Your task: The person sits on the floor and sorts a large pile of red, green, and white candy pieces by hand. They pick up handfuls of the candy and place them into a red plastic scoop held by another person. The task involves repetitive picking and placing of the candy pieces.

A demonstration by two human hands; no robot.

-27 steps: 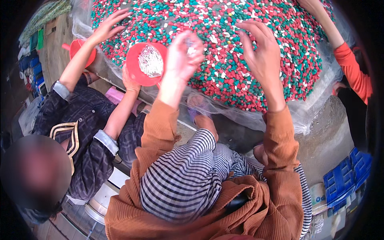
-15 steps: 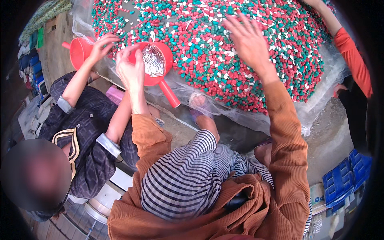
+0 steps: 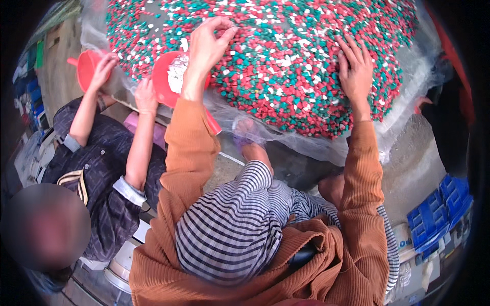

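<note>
Has L hand (image 3: 210,45) over pile (image 3: 293,81) of red/green/white pcs, w/ thumb + index nr-touching; can't tell if pinching anything. Has R hand (image 3: 356,75) at pile's R side, fingers slightly spread. Could tip red scoop (image 3: 162,84), spilling white pcs (image 3: 176,72), if dropping L hand.

Under my right hand (image 3: 356,74) spreads a broad, loose heap of small red, green and white pieces (image 3: 286,81) on clear plastic sheeting (image 3: 326,148). Near my left hand (image 3: 212,43), a round red plastic dipper (image 3: 161,85) contains white pieces, its handle angled toward me.
</note>
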